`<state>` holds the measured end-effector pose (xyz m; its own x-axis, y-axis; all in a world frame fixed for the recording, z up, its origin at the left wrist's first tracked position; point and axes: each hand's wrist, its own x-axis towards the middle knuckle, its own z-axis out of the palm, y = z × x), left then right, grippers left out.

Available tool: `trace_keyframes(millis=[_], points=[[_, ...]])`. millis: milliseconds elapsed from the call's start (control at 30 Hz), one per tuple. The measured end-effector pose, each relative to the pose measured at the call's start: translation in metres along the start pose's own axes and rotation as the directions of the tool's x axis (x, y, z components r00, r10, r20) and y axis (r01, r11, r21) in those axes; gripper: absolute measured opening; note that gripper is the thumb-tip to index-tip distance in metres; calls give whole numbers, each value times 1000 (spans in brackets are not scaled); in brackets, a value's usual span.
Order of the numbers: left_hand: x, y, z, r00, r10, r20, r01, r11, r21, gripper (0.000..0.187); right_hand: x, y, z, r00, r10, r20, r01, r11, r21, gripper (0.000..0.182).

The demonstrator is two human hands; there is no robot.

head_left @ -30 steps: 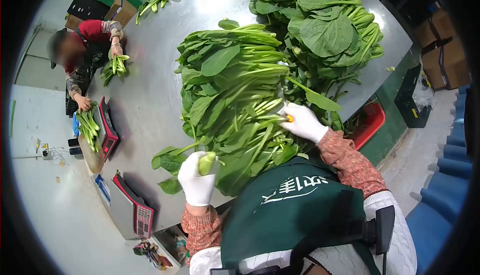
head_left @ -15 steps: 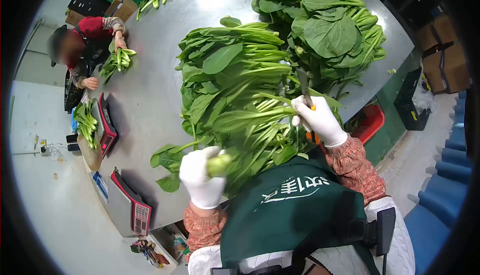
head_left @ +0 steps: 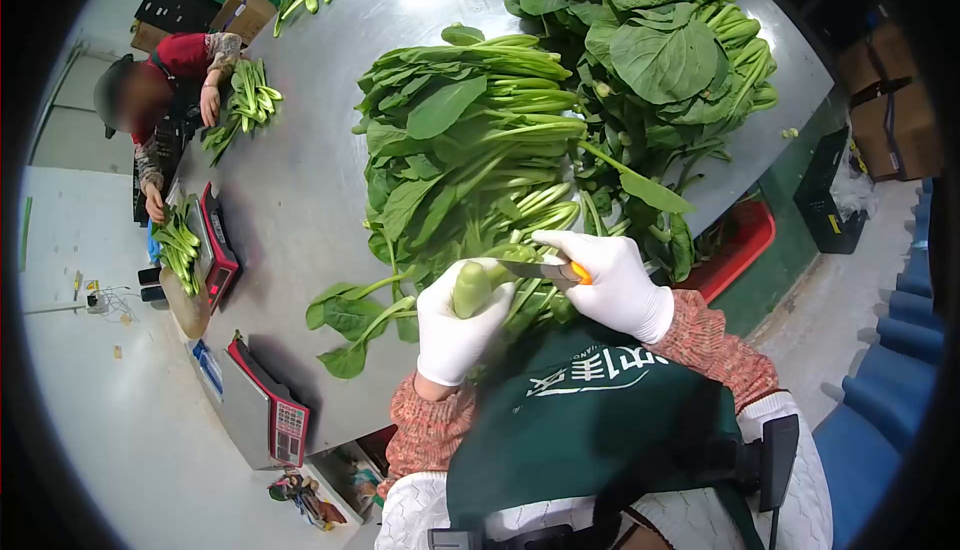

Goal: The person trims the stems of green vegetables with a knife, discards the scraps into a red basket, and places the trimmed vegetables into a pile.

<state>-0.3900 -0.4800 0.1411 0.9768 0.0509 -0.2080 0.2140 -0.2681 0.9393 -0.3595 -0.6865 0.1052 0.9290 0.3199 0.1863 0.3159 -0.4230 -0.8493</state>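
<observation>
My left hand (head_left: 450, 335), in a white glove, is closed around a leafy green stalk (head_left: 471, 292) whose thick pale stem end points up. A knife (head_left: 535, 269) with an orange handle is gripped in my right hand (head_left: 620, 290), also gloved. Its blade lies level and reaches left, with the tip right at the stalk. Just beyond both hands spreads a large pile of leafy greens (head_left: 470, 140), stems mostly toward the right. A few loose leaves (head_left: 350, 320) lie left of my left hand.
A second heap of greens (head_left: 670, 60) covers the table's far right. Two red scales (head_left: 275, 405) (head_left: 218, 240) stand along the left edge. Across the table, a person (head_left: 170, 90) handles small bunches (head_left: 245, 105). A red crate (head_left: 735, 250) sits below the right edge.
My left hand has moved right and up with the stalk; my right hand has come down and left, turning the knife level. The person opposite has released one bunch and reached toward the scale.
</observation>
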Motion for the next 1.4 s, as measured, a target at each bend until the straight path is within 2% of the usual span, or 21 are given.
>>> trace_keyframes(millis=[67,167,233,267,367,400,500,533,567,633,700,767,833,900,967,1200,1233,1267,1300,1367,1400], points=[[0,6,-3,999,-30,38,30,1000,-4,23,1,-1,4,1000,2,-10,-2,999,-45,39],[-2,12,-7,978,-167,127,191,960,-207,25,4,10,9,995,88,53,-81,990,-118,34],[-5,11,-11,980,-133,146,162,965,-209,23,2,43,15,965,223,139,-189,956,-223,30],[-3,11,-13,982,-111,155,143,967,-210,23,-4,55,18,978,183,98,-159,964,-211,24],[1,6,-16,989,-122,83,132,982,-136,22,-5,43,12,936,313,163,-347,899,265,23],[2,4,-13,990,-128,59,135,982,-135,21,-1,36,7,919,339,204,-386,879,281,25],[3,-2,-2,999,20,51,-26,993,112,20,9,-1,1,1000,12,6,-13,952,305,29],[2,-6,-1,993,-55,105,49,997,52,21,10,-4,-3,991,-70,116,37,965,260,34],[2,-7,-2,987,13,158,-31,994,108,21,10,-3,-4,977,-159,143,120,961,249,30],[1,-1,-6,978,-38,204,10,991,134,20,6,4,6,997,-39,73,10,934,357,18],[-3,-4,-16,984,27,178,-73,963,259,19,7,11,-7,884,451,123,-411,623,665,9],[-6,-7,-32,986,-38,164,2,976,217,19,8,54,-9,891,439,120,-431,732,528,12],[-8,-18,-37,986,-121,115,103,984,148,19,5,31,-13,956,239,169,-291,836,465,18],[-8,-17,-28,978,-115,172,91,986,140,19,7,-9,-9,978,-22,209,-84,873,481,32],[-5,-21,-23,970,-33,242,10,995,98,20,2,-17,16,972,-115,203,15,899,437,33],[-14,-24,-38,990,-6,142,-46,930,363,19,-3,29,9,964,171,203,-236,903,359,12],[-16,-28,-47,995,16,97,-53,919,391,19,3,44,0,950,81,302,-103,993,56,10],[-20,-40,-58,997,-68,32,54,941,334,18,4,57,-2,948,51,314,-24,996,-90,17],[-22,-51,-67,999,45,8,-46,946,322,24,4,70,1,945,27,326,53,971,-234,23],[-28,-36,-70,980,-180,-81,189,975,116,27,17,103,11,984,10,176,54,933,-357,38],[-28,-41,-72,994,-69,-80,81,984,159,28,26,127,20,993,-71,97,102,928,-359,46]])
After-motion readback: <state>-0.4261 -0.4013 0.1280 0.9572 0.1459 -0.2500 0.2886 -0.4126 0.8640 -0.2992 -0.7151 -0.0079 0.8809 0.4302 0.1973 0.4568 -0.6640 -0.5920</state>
